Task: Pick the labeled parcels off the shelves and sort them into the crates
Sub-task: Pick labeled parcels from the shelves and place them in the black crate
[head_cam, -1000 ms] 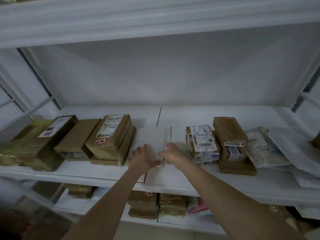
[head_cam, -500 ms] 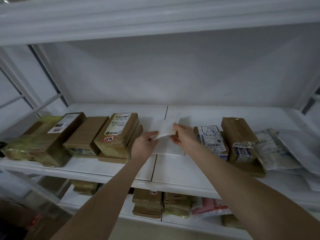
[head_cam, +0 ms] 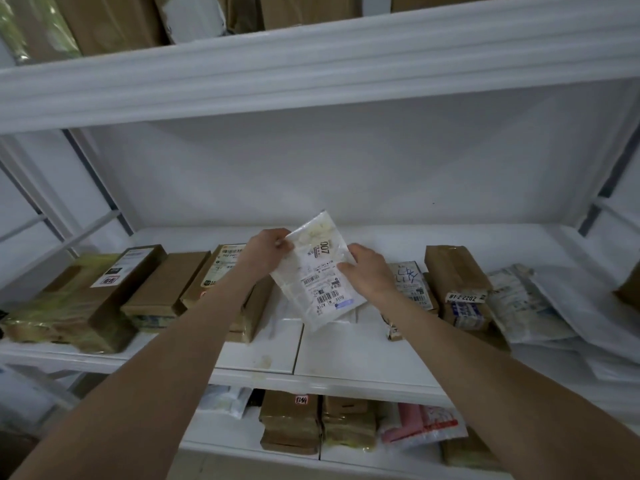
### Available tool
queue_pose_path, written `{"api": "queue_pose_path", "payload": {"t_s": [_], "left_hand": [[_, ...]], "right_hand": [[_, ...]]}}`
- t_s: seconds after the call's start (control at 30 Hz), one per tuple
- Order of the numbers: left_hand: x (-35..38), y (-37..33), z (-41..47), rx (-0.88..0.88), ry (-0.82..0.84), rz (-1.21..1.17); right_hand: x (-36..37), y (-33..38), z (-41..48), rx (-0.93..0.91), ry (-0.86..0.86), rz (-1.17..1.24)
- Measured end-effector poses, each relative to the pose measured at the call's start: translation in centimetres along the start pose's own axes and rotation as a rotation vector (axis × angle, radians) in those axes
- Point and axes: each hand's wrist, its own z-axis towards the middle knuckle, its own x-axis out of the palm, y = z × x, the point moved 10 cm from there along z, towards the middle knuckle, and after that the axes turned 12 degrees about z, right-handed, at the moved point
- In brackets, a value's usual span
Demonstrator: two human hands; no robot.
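Both forearms reach up from the bottom of the frame. Between them, low in the centre, the lower shelf holds stacked brown packets and, just to their right, a pink bag.

A second ago the white parcel lay flat on the middle shelf under both hands. Now it is lifted clear of the board and tipped up at the centre of the frame, with its printed label turned towards the person. The left hand pinches its upper left edge, and the right hand has its fingers curled round the right edge. I'd say the pick is done and the label is being read to choose a crate. No crate is in view, so the sorting half is still ahead.

To the left on the same white board, brown boxes sit side by side. To the right are more taped brown parcels, with pale soft bags at the far right. Behind them rises a plain white back wall. The top shelf runs across the upper frame, with more wrapped goods above it, too dim to make out.
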Motion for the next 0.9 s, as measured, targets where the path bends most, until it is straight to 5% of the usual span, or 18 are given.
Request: {"api": "queue_pose_path", "payload": {"t_s": [0.1,0.2,0.3,0.47,0.6,0.7,0.9], "left_hand": [[-0.5,0.8,-0.7,-0.098,-0.181,-0.064],[1.9,2.0,-2.2,-0.23,-0.158,-0.123],[4.0,1.1,-3.7,-0.127,-0.17,0.05],[11.5,0.0,-4.7,0.036,0.161,0.129],[17.1,2.5,-6.0,0.033,0.435,0.252],[18.2,3.7,-5.7,0.077,0.437,0.38],[17.5,4.7,-4.6,-0.025,0.374,0.248]], "right_hand": [[-0.1,-2.0,-0.3,0.106,-0.076,0.187],[0.1,-4.1,-0.7,0.248,-0.156,0.35],[1.2,-5.3,-0.6,0.326,-0.127,0.341],[6.5,-5.4,-0.9,0.362,0.147,0.339],[7.7,-8.6,-0.6,0.431,0.145,0.059],[7.4,-10.0,-0.6,0.489,0.093,0.005],[6.8,-11.0,0.2,0.581,-0.094,0.116]]}}
